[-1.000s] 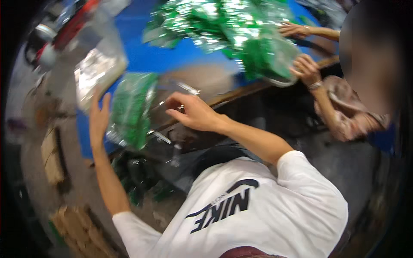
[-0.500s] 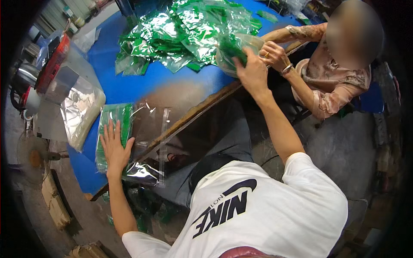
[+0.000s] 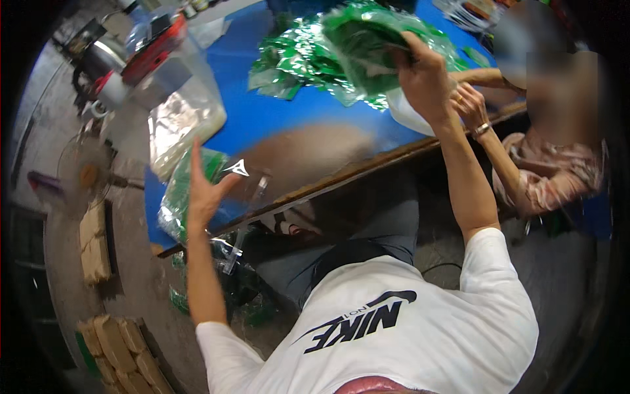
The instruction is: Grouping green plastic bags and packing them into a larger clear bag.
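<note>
My right hand (image 3: 425,82) is raised over the far side of the table, closed on a bundle of green packets in clear plastic (image 3: 361,49). The bundle is blurred, and some of my fingers are hidden behind it. At the table's left end, my left hand (image 3: 207,197) is open, thumb and fingers apart, over a stack of green packets in clear plastic (image 3: 174,200). Whether it touches the stack I cannot tell. A clear plastic bag (image 3: 246,213) lies beside the stack and hangs over the near edge.
Loose green packets (image 3: 289,62) are heaped on the blue table (image 3: 262,125). A co-worker's hand (image 3: 471,108) is close to my right wrist, near a whitish bag (image 3: 408,115). A plastic bin (image 3: 197,79) and a pile of clear bags (image 3: 177,125) stand left; a fan (image 3: 88,174) is beyond.
My right hand has lifted the green bundle up and away from beside the co-worker's hands. My left hand has shifted from lying flat on the stack to a more upright pose. The view has turned.
</note>
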